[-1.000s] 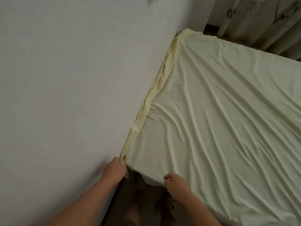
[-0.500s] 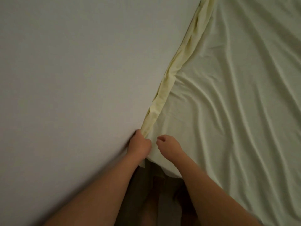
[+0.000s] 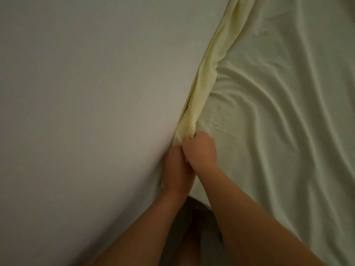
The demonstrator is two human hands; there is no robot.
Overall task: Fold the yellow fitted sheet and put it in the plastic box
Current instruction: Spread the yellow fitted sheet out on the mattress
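The pale yellow fitted sheet (image 3: 278,116) lies wrinkled over the bed and fills the right half of the view. Its bunched edge (image 3: 203,87) runs up along the wall. My right hand (image 3: 200,148) grips that bunched edge at the near corner of the bed. My left hand (image 3: 175,169) sits directly beside and below it, pressed between wall and mattress, holding the sheet's corner; its fingers are mostly hidden. The plastic box is not in view.
A plain white wall (image 3: 86,102) fills the left half, tight against the bed. A dark gap (image 3: 194,227) lies below the bed's corner, between my forearms.
My right hand moved left and took hold of the bunched edge, closing up against my left hand. The view has come closer to the bed's corner and the wall.
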